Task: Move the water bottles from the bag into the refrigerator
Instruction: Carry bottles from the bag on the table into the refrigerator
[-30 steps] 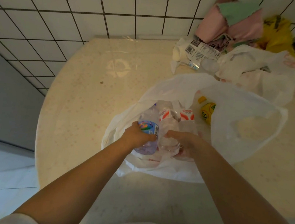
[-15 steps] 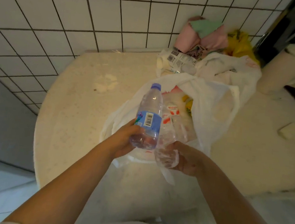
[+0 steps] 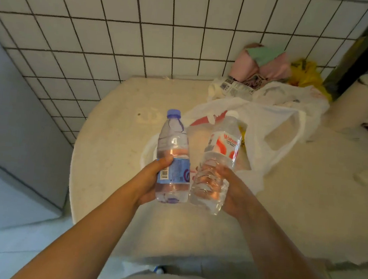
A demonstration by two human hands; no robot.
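My left hand grips a clear water bottle with a blue cap and blue label around its lower half. A second clear bottle with a red-and-white label is held near its base by my right hand. Both bottles are lifted above the table, side by side, tilted slightly away from me. The white plastic bag lies open on the round cream table just behind the bottles. A bit of yellow shows inside it. No refrigerator is in view.
A white tiled wall backs the table. At the back right lie a pile of pink and green cloth, a yellow bag, another white bag and a labelled package. A white cylindrical bin stands at the right.
Both hands have lifted their bottles out of the bag and drawn them toward me. The red-labelled bottle is now fully free of the bag. The view has swung to the right.
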